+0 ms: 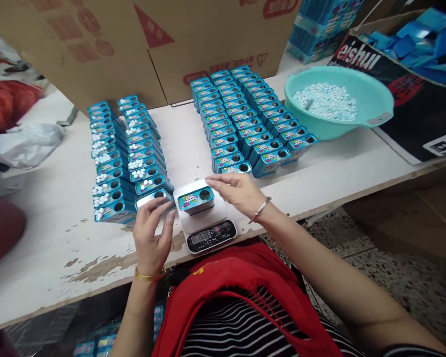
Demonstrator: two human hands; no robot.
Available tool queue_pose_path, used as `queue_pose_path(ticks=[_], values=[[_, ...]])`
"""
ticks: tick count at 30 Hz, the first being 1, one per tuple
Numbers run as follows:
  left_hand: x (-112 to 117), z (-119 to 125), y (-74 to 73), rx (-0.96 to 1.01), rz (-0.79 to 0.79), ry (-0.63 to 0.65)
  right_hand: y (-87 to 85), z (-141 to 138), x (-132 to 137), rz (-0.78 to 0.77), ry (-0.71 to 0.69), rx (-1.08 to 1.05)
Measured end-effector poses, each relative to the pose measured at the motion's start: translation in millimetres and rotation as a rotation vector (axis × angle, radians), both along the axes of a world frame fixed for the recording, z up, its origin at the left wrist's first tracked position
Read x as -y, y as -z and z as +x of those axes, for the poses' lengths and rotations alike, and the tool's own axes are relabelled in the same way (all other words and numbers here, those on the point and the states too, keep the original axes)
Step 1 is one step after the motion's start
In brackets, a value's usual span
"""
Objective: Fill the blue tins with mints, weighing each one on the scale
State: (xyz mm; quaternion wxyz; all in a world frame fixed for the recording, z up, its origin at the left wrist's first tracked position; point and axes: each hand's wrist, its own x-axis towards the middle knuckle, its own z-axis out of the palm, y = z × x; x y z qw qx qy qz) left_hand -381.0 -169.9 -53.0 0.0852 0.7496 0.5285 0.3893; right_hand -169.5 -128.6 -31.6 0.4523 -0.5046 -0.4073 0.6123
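A small blue tin with a round hole in its lid sits on a white digital scale at the table's front edge. My right hand hovers just right of that tin, fingers stretched out, holding nothing. My left hand has its fingers closed on another tin at the near end of the left rows. Those left rows of tins carry small white candies on their lids. To the right stand rows of tins with bare lids.
A teal plastic bowl of white candies sits at the back right. A large cardboard box stands behind the tins. White plastic bags lie at the left. The table's paint is chipped along the front edge.
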Motion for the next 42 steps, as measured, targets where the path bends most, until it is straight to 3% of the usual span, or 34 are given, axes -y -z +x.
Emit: queue_pose_path(ticks=[4, 9, 15, 20, 26, 32, 34, 36, 39, 42], values=[[2, -6, 1.6, 0.001, -0.003, -0.024, 23.4, 31, 17, -0.209, 0.039, -0.266], [-3, -4, -0.5, 0.004, -0.002, -0.011, 65.7, 60, 39, -0.411, 0.235, -0.613], [-13, 4, -7.5, -0.015, 0.013, 0.049, 96.7, 67, 51, -0.409, 0.248, -0.575], [-22, 9, -14.8, -0.056, 0.014, 0.127, 107.0, 63, 54, -0.404, 0.243, -0.535], [-33, 15, -15.1, -0.141, -0.034, 0.237, 106.9, 61, 53, -0.412, 0.248, -0.513], [-50, 22, -26.9, -0.471, -0.199, 0.452, 100.8, 54, 53, -0.459, 0.290, -0.474], [-71, 19, -36.4, -0.517, -0.200, 0.470, 99.1, 49, 51, -0.478, 0.296, -0.442], [-108, 12, -44.8, -0.515, -0.138, 0.389, 97.5, 43, 48, -0.491, 0.304, -0.400], [-190, 3, -49.2, -0.550, -0.098, 0.186, 95.7, 35, 42, -0.505, 0.318, -0.338], [-287, 3, -40.8, -0.613, -0.180, 0.083, 97.9, 30, 36, -0.548, 0.318, -0.283]])
